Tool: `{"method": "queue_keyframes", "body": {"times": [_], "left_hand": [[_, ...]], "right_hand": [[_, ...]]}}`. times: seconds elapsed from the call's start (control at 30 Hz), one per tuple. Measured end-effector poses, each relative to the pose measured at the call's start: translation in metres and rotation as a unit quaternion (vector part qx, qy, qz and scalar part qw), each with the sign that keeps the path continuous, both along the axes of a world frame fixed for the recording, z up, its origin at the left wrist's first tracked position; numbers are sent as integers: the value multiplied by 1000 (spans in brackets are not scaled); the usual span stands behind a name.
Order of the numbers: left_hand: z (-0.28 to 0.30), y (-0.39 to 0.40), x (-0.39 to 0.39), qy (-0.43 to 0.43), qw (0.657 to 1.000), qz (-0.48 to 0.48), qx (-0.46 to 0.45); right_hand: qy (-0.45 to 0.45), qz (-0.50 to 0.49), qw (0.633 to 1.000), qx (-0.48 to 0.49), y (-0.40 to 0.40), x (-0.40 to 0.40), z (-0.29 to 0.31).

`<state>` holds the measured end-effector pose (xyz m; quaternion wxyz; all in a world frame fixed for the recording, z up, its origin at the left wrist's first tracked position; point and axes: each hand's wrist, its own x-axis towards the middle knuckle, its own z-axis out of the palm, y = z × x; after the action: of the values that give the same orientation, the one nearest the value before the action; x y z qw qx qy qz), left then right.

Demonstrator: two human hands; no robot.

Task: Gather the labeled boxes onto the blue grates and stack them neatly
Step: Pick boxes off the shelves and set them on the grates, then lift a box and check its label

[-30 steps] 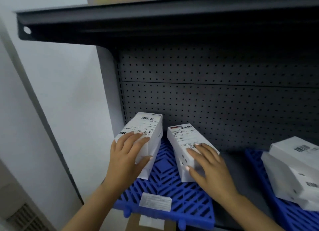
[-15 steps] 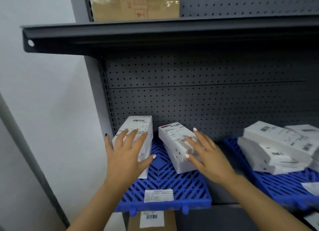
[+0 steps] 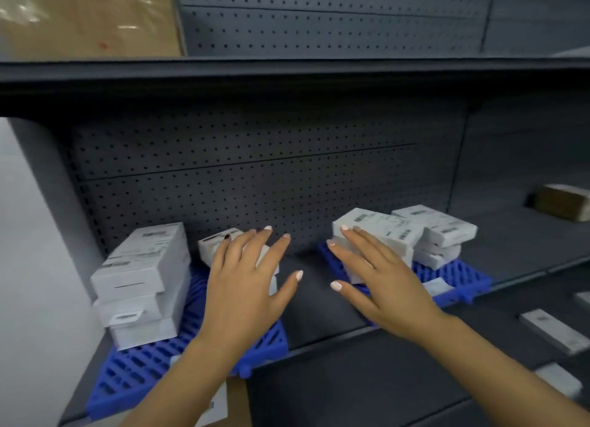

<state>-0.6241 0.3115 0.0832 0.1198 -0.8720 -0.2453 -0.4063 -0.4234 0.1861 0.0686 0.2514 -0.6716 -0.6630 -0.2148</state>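
Note:
Two blue grates lie on a dark shelf. On the left grate (image 3: 137, 370) a neat stack of white labeled boxes (image 3: 143, 279) stands at the left, and a second white box (image 3: 214, 243) sits behind my left hand (image 3: 247, 283), which hovers over it with fingers spread. On the right grate (image 3: 459, 275) lies a loose pile of white labeled boxes (image 3: 399, 233), some askew. My right hand (image 3: 381, 281) is open, fingers spread, its fingertips over the near-left box of that pile. Neither hand grips anything.
A dark pegboard back panel (image 3: 255, 177) closes the shelf behind. An upper shelf (image 3: 287, 72) overhangs, carrying a brown carton (image 3: 86, 15). A brown parcel (image 3: 562, 201) sits at far right. White boxes (image 3: 552, 331) lie lower right, and a cardboard box (image 3: 236, 404) sits below the left grate.
The view swung right and closer. Both hands lifted off the two left boxes; my right hand moved across to the right grate's pile, my left to the second box.

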Motion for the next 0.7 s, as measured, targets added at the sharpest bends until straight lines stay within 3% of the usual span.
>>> {"method": "queue_keyframes", "body": {"times": [0.33,0.7], "left_hand": [[53,-132,163,8,992,-124,21],[50,-266,309,41,979,-198,10]], "right_hand": [[11,-145,988,40,-197,127,51],[40,-260,964,49,-372,238,59]]}}
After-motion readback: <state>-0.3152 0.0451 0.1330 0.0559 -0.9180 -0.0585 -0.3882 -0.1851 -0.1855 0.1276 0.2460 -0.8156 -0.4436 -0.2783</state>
